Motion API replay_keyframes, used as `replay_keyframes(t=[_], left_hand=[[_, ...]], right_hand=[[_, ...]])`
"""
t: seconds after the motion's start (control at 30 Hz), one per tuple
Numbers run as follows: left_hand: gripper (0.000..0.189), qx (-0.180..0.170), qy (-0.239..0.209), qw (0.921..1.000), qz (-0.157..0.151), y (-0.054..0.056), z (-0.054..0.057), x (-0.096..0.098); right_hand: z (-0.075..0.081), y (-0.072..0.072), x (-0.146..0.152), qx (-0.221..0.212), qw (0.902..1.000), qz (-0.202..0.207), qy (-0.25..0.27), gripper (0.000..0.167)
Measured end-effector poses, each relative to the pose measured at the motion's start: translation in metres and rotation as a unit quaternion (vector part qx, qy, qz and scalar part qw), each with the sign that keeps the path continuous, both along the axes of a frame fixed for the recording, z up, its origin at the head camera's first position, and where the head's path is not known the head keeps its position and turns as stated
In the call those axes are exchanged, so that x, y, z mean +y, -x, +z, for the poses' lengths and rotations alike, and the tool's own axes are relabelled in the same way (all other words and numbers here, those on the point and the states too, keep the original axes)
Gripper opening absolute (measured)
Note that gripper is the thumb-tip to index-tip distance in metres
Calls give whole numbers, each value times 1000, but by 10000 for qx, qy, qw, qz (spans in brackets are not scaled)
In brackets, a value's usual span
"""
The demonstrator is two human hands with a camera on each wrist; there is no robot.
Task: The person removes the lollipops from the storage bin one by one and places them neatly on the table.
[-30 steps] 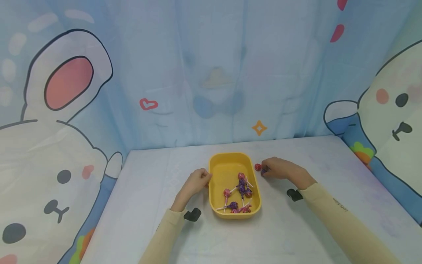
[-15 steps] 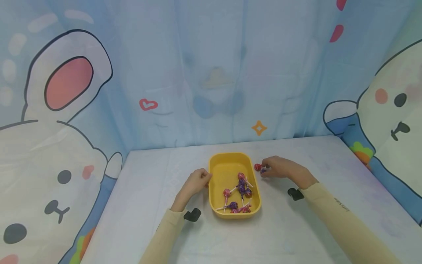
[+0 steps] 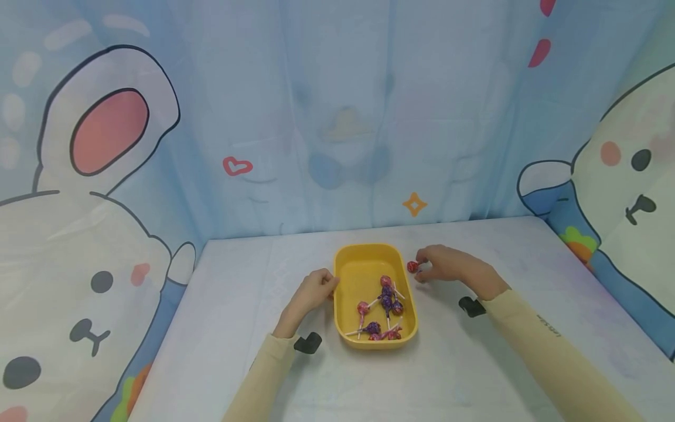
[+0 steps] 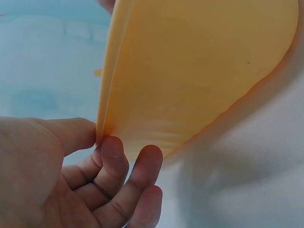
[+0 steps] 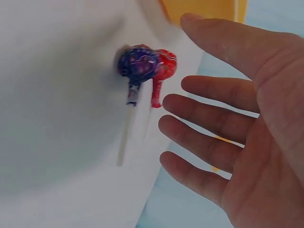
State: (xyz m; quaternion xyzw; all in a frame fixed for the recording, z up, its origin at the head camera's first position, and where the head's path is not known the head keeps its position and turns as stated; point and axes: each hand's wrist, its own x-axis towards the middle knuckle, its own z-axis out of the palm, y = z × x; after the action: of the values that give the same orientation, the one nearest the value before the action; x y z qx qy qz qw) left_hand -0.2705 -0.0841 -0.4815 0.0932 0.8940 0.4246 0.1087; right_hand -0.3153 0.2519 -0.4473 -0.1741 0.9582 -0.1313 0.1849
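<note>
The left hand (image 3: 312, 291) still pinches the yellow tray (image 3: 354, 275); on its right, the right hand (image 3: 452, 265), fingers spread near lollipops (image 5: 137, 64), has shifted slightly.

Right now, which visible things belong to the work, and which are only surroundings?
Likely the work:
yellow tray, pinched by the left hand
lollipops inside
purple lollipop and red lollipop near the right hand

Surroundings:
printed curtain
white table

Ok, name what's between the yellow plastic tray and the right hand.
In the head view, a round red-wrapped lollipop; the right wrist view shows a purple-wrapped lollipop beside it.
</note>
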Motion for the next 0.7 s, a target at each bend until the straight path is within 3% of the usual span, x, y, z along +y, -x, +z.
replay_keyframes(t=[0.4, 0.7], left_hand=[[25, 12, -17, 10000, -17, 1, 0, 0], [25, 17, -6, 10000, -11, 2, 0, 0]], right_hand=[[19, -3, -12, 223, 9996, 34, -160, 50], [37, -10, -33, 568, 9963, 586, -273, 49]])
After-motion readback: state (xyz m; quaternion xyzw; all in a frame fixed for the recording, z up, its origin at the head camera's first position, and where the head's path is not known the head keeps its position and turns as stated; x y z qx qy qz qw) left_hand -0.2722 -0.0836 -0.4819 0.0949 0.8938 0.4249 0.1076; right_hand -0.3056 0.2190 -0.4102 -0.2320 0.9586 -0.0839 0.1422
